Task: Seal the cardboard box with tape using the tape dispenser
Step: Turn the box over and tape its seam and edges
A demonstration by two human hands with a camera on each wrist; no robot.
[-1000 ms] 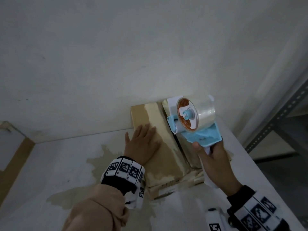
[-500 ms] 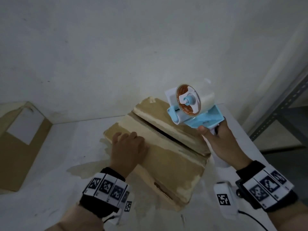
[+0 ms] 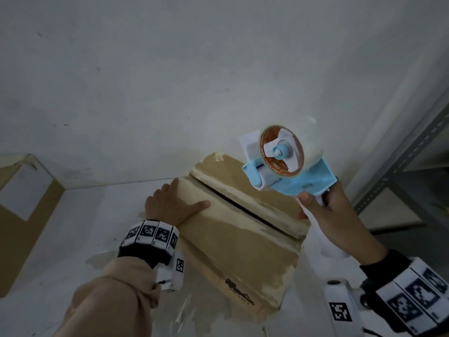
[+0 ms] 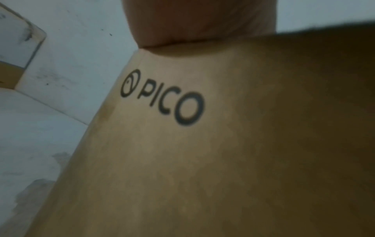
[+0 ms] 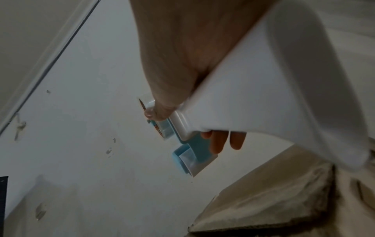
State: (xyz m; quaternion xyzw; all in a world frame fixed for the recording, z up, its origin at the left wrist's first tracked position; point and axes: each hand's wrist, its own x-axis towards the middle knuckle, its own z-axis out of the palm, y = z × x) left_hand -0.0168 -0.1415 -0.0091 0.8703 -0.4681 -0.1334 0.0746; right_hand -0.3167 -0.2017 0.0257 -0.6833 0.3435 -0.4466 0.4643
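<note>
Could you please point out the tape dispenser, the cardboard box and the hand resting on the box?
tape dispenser (image 3: 313, 183), head view, on its blue body below the roll.
cardboard box (image 3: 233, 242), head view, on the near top flap.
left hand (image 3: 170, 205), head view, on its back.

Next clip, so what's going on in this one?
A person is getting ready to tape a cardboard box shut on a white table. The left hand lies flat on the near flap, steadying it. The right hand grips the blue tape dispenser by its white handle, raised above the far flap. The seam between the flaps is open and untaped.
</note>
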